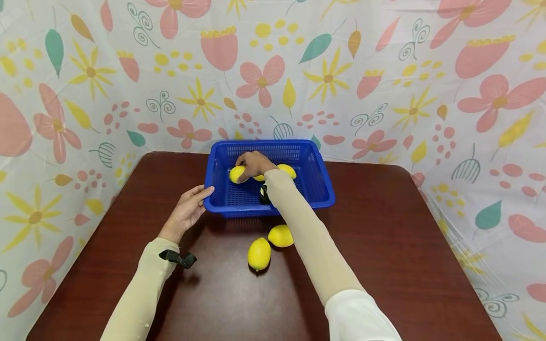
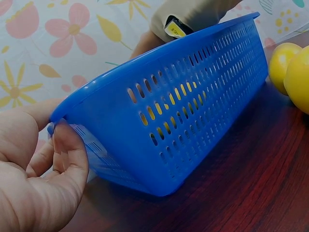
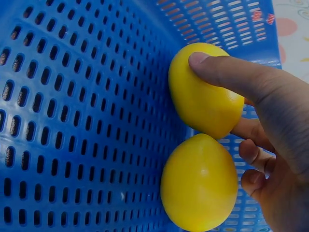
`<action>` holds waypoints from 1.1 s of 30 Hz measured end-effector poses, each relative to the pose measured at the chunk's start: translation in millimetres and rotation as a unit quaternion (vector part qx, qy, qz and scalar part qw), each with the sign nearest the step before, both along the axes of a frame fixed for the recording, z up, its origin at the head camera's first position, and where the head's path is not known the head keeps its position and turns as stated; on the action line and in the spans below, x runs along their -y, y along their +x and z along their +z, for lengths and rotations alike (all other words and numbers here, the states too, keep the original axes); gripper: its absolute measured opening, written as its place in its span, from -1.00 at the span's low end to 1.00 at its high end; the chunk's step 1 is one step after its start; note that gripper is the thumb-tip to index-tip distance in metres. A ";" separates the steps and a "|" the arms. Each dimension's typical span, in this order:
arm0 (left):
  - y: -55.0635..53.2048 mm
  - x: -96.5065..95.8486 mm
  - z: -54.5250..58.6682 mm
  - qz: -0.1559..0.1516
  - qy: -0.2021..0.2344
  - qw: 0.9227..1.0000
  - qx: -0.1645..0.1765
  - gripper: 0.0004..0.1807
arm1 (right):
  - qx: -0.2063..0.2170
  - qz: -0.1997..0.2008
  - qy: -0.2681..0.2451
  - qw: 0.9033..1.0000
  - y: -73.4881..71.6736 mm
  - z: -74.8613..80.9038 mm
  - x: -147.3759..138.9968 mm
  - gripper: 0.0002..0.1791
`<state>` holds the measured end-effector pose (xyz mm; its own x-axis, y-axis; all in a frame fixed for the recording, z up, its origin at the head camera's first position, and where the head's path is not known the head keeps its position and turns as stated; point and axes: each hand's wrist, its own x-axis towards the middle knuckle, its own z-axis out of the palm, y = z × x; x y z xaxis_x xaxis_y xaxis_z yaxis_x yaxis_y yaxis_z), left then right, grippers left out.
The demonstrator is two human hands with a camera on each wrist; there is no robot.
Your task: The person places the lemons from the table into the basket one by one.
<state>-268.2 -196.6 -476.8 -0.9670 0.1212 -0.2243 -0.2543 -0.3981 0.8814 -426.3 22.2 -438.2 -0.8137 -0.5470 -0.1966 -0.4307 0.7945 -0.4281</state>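
A blue slotted plastic basket [image 1: 230, 210] stands towards the back of the table. My left hand [image 1: 189, 208] grips its left rim, thumb above and fingers curled beneath, as the left wrist view shows. Inside the basket, my right hand [image 1: 256, 164] holds a yellow lemon [image 3: 207, 96] near the left end, the thumb pressed on its side. Touching that one is a second lemon [image 3: 200, 183] on the basket floor. Another lemon [image 1: 287, 171] lies farther right, partly hidden behind the right wrist.
Two more lemons, one upright-looking [image 1: 259, 254] and one on its side [image 1: 281, 236], lie on the dark red-brown table [image 1: 375, 246] in front of the basket. The right forearm passes over the basket's front rim. A flower-print cloth [image 1: 264, 47] hangs behind and at both sides.
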 end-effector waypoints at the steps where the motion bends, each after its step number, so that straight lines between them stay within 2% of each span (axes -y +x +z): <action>1: 0.0 -0.6 -0.3 -0.001 0.001 1.000 0.000 -0.89 | 0.001 0.000 0.003 1.000 0.4 -0.6 -0.5 -0.39; 5: -0.5 -3.1 -1.4 -0.005 -0.001 1.000 -0.002 -0.89 | 0.000 -0.003 0.006 1.000 1.3 -1.4 -2.6 -0.36; 10: -1.8 -5.5 -1.2 -0.010 0.001 1.000 -0.002 -0.91 | -0.004 0.004 -0.007 1.000 0.7 6.3 -7.5 -0.26; 15: -2.3 -5.8 0.9 -0.007 0.007 1.000 0.000 -0.87 | -0.011 0.030 -0.058 0.998 1.4 27.9 -14.5 -0.27; 20: -1.7 -3.9 1.9 -0.009 0.003 1.000 0.003 -0.72 | -0.022 0.045 -0.128 0.990 13.2 58.4 -20.6 -0.36; 23: -1.3 -3.4 1.7 -0.006 0.005 1.000 0.005 -0.74 | -0.059 0.041 -0.152 0.986 27.2 75.7 -24.4 -0.46; 26: -0.7 -2.7 1.7 -0.005 0.004 1.000 0.003 -0.78 | -0.106 0.025 -0.170 0.979 47.2 90.2 -29.0 -0.57; 33: 0.0 -1.7 1.7 0.001 0.013 1.000 0.001 -0.84 | -0.146 -0.016 -0.225 0.963 104.2 111.4 -44.1 -0.61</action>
<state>-268.2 -194.9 -475.1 -0.9666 0.1252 -0.2238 -0.2560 -0.4205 0.8704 -322.1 66.3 -326.8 -0.8156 -0.4977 0.2950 -0.5641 0.5709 -0.5965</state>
